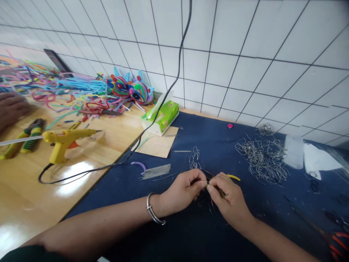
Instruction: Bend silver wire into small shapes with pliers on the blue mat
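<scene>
My left hand [183, 192], with a silver bangle [151, 209] at the wrist, pinches a thin wire [207, 183] between thumb and index finger. Right beside it, the thumb and fingertips of my right hand [228, 194] are pressed together on the same spot. The fingers hide most of the wire. A yellow handle [233, 177] pokes out behind my right hand; whether the palm holds that tool I cannot tell. Several bent wire hooks [194, 159] lie just beyond my hands. To the left is a bundle of straight wires [156, 171] beside a purple curved piece [139, 166].
A tangled wire pile [261, 158] lies on the dark blue cloth [122, 203], right. Orange-handled scissors [339, 243] sit lower right. Left are a glue gun [67, 140] with its black cord, pliers [31, 136], a tissue pack [165, 115], colourful strips [81, 85] and another person's hand [12, 109].
</scene>
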Tool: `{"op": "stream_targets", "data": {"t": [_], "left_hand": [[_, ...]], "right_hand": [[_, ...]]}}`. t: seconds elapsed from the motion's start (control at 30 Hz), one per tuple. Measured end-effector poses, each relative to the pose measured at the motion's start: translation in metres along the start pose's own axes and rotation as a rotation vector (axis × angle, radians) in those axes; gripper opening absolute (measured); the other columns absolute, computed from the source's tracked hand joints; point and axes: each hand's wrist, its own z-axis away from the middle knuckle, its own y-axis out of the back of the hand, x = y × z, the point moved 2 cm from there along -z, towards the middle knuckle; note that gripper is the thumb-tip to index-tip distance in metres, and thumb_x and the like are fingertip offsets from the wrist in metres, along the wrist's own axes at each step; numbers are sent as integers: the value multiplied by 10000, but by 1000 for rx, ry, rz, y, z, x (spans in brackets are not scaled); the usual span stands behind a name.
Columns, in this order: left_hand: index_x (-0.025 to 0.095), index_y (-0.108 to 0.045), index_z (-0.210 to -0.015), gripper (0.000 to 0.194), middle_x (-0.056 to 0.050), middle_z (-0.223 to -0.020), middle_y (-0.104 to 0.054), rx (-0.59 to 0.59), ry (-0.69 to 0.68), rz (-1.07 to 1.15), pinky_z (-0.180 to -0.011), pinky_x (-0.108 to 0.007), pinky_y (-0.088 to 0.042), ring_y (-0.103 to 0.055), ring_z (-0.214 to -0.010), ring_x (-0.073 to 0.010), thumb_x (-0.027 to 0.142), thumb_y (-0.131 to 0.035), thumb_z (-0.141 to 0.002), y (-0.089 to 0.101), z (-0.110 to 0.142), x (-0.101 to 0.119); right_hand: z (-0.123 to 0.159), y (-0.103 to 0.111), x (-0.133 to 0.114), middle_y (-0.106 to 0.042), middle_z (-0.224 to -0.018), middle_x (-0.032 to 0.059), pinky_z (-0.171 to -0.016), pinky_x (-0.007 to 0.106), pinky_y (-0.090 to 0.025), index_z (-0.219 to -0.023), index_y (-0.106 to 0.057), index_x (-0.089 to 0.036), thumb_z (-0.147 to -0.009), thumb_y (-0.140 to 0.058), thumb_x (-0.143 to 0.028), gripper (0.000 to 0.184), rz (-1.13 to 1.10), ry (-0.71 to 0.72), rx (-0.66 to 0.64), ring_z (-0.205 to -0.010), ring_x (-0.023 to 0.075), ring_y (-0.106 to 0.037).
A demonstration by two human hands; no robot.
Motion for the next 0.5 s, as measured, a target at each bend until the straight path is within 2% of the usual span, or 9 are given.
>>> {"op": "stream_targets", "data": {"t": [0.37, 0.5], "left_hand": [[143, -462, -758, 173, 39, -642, -435, 31, -19, 73, -509, -193, -379, -424, -516, -53, 298, -474, -833, -2, -1, -4], [141, -477, -759, 191, 37, -641, -451, 1, -4, 89, -516, -194, -384, -435, -523, -54, 319, -490, -826, 1, -3, -2]], "right_hand": [[2, -4, -2, -445, -594, -24, -634, 266, -363, -625, -445, -191, -839, -417, -189, 216, -25, 8, 29, -616, 117, -426], [2, -5, 1, -473, -616, -17, -643, 267, -374, -636, -454, -191, -852, -416, -214, 221, 9, -9, 20, -630, 119, -446]]}}
